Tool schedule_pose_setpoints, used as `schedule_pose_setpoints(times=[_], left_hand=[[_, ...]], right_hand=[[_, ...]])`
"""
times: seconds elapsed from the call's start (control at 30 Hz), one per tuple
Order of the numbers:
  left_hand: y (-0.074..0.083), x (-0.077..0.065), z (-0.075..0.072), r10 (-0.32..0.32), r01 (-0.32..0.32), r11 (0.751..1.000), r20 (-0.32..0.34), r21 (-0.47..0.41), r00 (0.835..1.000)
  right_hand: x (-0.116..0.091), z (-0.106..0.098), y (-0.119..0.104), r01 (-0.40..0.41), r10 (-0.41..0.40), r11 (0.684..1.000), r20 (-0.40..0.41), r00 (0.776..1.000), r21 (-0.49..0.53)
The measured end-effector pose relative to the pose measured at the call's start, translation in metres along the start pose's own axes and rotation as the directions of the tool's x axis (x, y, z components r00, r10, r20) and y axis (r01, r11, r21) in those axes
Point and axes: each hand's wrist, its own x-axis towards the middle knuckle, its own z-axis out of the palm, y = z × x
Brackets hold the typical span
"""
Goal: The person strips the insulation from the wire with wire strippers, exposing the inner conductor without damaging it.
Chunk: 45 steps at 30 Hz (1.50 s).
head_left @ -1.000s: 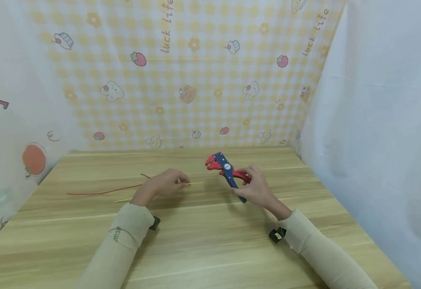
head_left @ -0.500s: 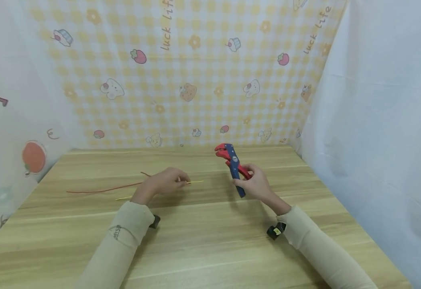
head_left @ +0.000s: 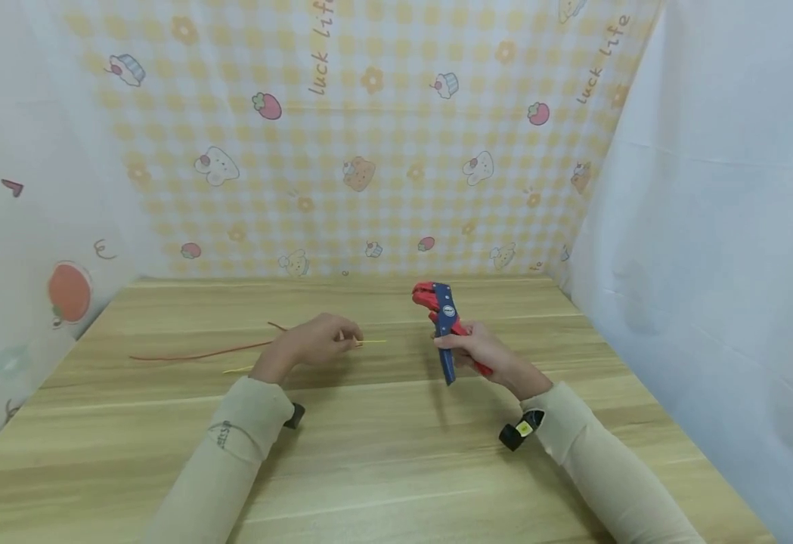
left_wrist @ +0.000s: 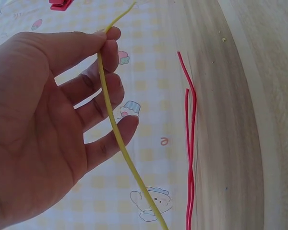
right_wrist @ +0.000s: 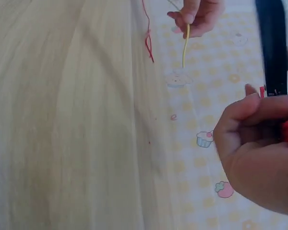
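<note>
Between thumb and index finger, my left hand (head_left: 321, 340) pinches a yellow wire (left_wrist: 113, 120) near one end. A short tip of that wire sticks out to the right, and its tail trails back toward the wrist. Red wires (left_wrist: 191, 143) lie on the table beside the left hand. My right hand (head_left: 487, 351) grips the handles of a wire stripper (head_left: 447, 310), blue with red jaws and a red handle. The stripper's head points up and away, apart from the yellow wire's tip. In the right wrist view, part of the tool is cut off by the frame edge.
A wood-grain table (head_left: 382, 453) spreads under both hands. Behind it hangs a yellow checked cloth (head_left: 382, 136), with pale cloth (head_left: 723, 189) at the right side. One red wire (head_left: 199, 353) stretches leftward past the left forearm.
The right hand has turned the wire stripper more upright; it rose, then came down slightly, and its head is now farther right. The left hand keeps its pinch on the yellow wire.
</note>
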Motion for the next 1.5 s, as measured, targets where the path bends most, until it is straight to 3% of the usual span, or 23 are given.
schedule_pose_setpoints(times=[0.13, 0.23, 0.37, 0.47, 0.67, 0.77, 0.9, 1.1, 1.27, 1.5], left_hand=[[0.004, -0.001, -0.002, -0.017, 0.016, 1.000, -0.038, -0.023, 0.999], [0.005, 0.000, -0.002, -0.020, 0.017, 0.999, -0.078, -0.040, 0.997], [0.004, 0.001, -0.002, -0.027, 0.021, 0.999, -0.132, -0.049, 0.991], [0.004, 0.001, -0.001, -0.047, 0.036, 0.998, -0.188, -0.060, 0.981], [0.005, 0.001, -0.001, -0.036, 0.022, 0.999, -0.311, -0.050, 0.950], [0.006, 0.001, -0.002, -0.032, 0.011, 0.998, -0.348, -0.060, 0.937], [0.006, 0.003, -0.002, -0.018, -0.008, 0.998, -0.369, -0.069, 0.929], [0.004, 0.005, 0.001, 0.012, -0.047, 0.996, -0.422, -0.073, 0.906], [0.005, 0.007, 0.004, 0.036, -0.074, 0.995, -0.478, -0.061, 0.877], [0.010, 0.009, 0.005, 0.010, -0.047, 0.997, -0.516, -0.060, 0.857]], right_hand=[[0.001, 0.000, -0.001, -0.062, 0.059, 0.995, 0.041, 0.997, 0.076], [0.001, 0.001, 0.000, -0.067, 0.051, 0.991, 0.139, 0.989, 0.112], [0.001, 0.004, 0.001, -0.056, -0.009, 0.979, 0.318, 0.948, 0.197], [-0.001, 0.006, 0.002, -0.042, -0.046, 0.973, 0.369, 0.928, 0.227], [-0.002, 0.008, 0.003, 0.000, -0.096, 0.969, 0.374, 0.923, 0.247], [0.000, 0.010, 0.005, -0.004, -0.096, 0.963, 0.352, 0.931, 0.271], [0.002, 0.015, 0.005, -0.006, -0.096, 0.956, 0.332, 0.938, 0.293], [0.007, 0.019, 0.004, -0.028, -0.101, 0.943, 0.367, 0.925, 0.332], [0.008, 0.019, 0.009, -0.006, -0.106, 0.955, 0.361, 0.926, 0.297], [0.009, 0.025, 0.014, 0.026, -0.102, 0.971, 0.314, 0.944, 0.236]])
